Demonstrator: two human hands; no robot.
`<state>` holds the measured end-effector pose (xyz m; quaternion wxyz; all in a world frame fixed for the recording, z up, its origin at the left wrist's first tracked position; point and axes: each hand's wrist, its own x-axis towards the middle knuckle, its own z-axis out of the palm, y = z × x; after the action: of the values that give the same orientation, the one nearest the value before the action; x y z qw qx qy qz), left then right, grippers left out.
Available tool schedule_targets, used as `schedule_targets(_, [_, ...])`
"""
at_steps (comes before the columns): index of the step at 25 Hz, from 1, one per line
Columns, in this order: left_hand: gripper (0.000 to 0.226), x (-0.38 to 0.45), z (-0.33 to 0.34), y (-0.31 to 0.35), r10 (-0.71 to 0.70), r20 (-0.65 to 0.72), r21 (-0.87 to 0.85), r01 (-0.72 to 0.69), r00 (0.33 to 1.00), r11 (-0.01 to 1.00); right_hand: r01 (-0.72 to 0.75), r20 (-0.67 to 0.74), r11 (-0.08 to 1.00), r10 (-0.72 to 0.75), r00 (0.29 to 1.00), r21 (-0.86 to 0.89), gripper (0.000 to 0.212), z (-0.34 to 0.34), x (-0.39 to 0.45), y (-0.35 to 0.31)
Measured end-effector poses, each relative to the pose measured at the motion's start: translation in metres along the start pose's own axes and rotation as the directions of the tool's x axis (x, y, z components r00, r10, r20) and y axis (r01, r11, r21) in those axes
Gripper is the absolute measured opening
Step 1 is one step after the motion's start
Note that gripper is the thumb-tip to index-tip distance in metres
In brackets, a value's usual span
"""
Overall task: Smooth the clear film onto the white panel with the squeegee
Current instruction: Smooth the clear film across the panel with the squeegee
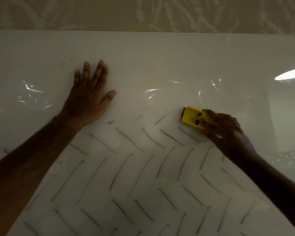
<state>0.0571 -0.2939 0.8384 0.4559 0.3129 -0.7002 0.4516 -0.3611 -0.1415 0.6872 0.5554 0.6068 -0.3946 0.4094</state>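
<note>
The right hand point(226, 132) curls its fingers point(203, 119) around the yellow squeegee point(192, 117) and holds it tight. The hand hides the near end of the squeegee, so only the far part shows. Its long side runs from lower right to upper left, and its dark edge points left. It lies on the clear film point(160, 89), right of the middle. The left hand point(90, 99) lies flat on the film with its fingers point(100, 72) straight and spread, holding nothing. The film is hard to see; only shiny wrinkles show it. Under it is the white panel point(143, 46). Nearer, grey zigzag lines point(126, 167) show. A tan patterned wall point(109, 12) is behind.
</note>
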Motion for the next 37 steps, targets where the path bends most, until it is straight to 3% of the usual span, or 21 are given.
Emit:
schedule_targets(2, [0.083,-0.003,0.002,-0.001,-0.005,-0.004,0.008,0.005,1.000,1.000,-0.096,-0.016,0.995,0.096,0.995,-0.006,0.037,0.003,0.022,0.009])
schedule_targets(4, [0.083,-0.003,0.000,0.000,-0.004,0.005,0.001,0.004,1.000,1.000,-0.091,-0.045,0.996,0.092,0.995,0.017,0.038,0.013,0.055,-0.001])
schedule_targets(9, [0.082,-0.005,-0.005,-0.005,0.008,0.026,-0.040,-0.007,1.000,0.999,0.126,-0.084,0.988,-0.119,0.989,0.092,0.032,0.041,0.062,-0.066])
schedule_targets(14, [0.082,-0.020,-0.010,-0.034,-0.030,0.006,-0.039,0.030,1.000,0.999,0.249,0.017,0.968,-0.249,0.968,0.014,0.033,0.012,0.035,-0.030])
schedule_targets(19, [0.079,-0.027,-0.010,-0.041,-0.047,-0.006,-0.033,0.046,0.999,0.998,0.128,-0.059,0.992,-0.129,0.990,-0.020,0.035,0.026,0.092,-0.030])
schedule_targets(25, [0.076,-0.036,-0.015,-0.053,-0.024,-0.023,-0.060,0.023,0.999,0.998,0.319,-0.063,0.946,-0.316,0.947,0.058,0.034,0.048,0.075,-0.085])
schedule_targets(28, [0.076,-0.050,-0.019,-0.076,-0.036,-0.026,-0.053,0.035,0.999,0.998,0.306,-0.004,0.951,-0.306,0.952,0.038,0.035,0.031,0.057,-0.065])
schedule_targets(31, [0.075,-0.057,-0.021,-0.088,-0.025,-0.039,-0.025,0.024,0.999,0.999,0.230,-0.037,0.973,-0.229,0.973,0.017,0.036,0.035,0.079,-0.059])
schedule_targets(34, [0.074,-0.058,-0.018,-0.086,-0.033,-0.049,-0.017,0.033,0.998,0.999,0.180,-0.073,0.983,-0.176,0.982,0.047,0.038,0.056,0.119,-0.089])
schedule_targets(37, [0.073,-0.059,-0.017,-0.089,-0.013,-0.063,-0.030,0.011,0.998,0.999,0.272,-0.093,0.961,-0.266,0.959,0.054,0.033,0.076,0.121,-0.133])
